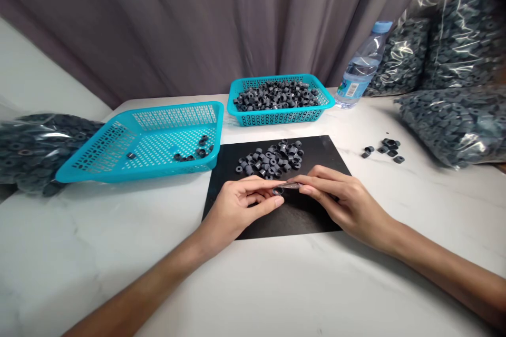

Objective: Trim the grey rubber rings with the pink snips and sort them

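Observation:
Over a black mat (308, 224), my left hand (241, 202) pinches a small dark grey ring-shaped plastic part (278, 190) between its thumb and fingers. My right hand (343, 192) is closed on a thin, silvery pointed tool (291, 185). Its tip meets the rim of the ring-shaped part; the rest is covered by my fingers, so its exact kind cannot be made out. Just beyond my hands lies a heap of similar grey parts (271, 160) on the mat.
A blue basket (219, 160) at the left holds several parts. Another blue basket (276, 117) behind the mat is full of them. A water bottle (361, 71), loose parts (389, 146) and stuffed clear bags (458, 121) stand right; one more bag (35, 147) lies left.

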Demonstrator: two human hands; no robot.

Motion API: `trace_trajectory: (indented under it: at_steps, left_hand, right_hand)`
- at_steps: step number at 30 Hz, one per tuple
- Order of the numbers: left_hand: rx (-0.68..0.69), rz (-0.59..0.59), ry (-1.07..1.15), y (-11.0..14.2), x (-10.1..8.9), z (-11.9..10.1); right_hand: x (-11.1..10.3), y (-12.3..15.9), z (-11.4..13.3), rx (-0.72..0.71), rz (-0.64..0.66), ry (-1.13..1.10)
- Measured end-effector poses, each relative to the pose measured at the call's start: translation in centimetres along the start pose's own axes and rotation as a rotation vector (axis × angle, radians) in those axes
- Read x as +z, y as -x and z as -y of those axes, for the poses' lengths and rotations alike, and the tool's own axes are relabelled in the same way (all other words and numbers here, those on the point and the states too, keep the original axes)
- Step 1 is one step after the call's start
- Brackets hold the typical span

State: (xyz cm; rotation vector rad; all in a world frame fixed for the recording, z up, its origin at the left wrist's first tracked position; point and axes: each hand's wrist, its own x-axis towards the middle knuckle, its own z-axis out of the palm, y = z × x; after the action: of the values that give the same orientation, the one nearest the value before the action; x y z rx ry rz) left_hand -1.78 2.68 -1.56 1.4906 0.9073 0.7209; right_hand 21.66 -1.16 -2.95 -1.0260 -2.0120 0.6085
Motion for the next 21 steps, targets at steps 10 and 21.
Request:
trace_trajectory:
  at_steps: [10, 21]
  left_hand:
    - [-0.016, -0.011, -0.003, 0.14, 0.00, 0.15]
    - [-0.015, -0.005, -0.008, 0.06, 0.00, 0.03]
  right_hand:
    - [-0.20, 0.13, -0.18, 0.017, -0.002, 0.000]
    - [-0.20, -0.05, -0.09, 0.013, 0.022, 0.025]
